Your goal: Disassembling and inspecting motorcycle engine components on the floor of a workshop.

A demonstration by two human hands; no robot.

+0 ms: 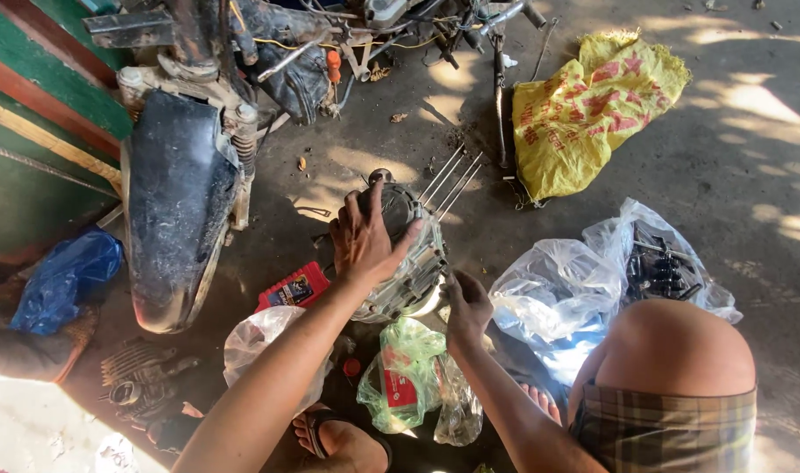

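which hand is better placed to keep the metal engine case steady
Left. The left hand lies spread over the top of the silver metal engine case, fingers wrapped on it. The right hand only touches its lower edge.

Engine block [409, 254] sits between mudguard [176, 210], left, and sack [584, 114], probably farther right.

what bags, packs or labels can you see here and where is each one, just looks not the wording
yellow sack: upper right on the ground, crumpled, red print
red pack: flat, left of the engine block
green bag: lower middle, thin plastic, red label inside
clear bags: right, one holding dark metal parts
blue bag: far left, bunched
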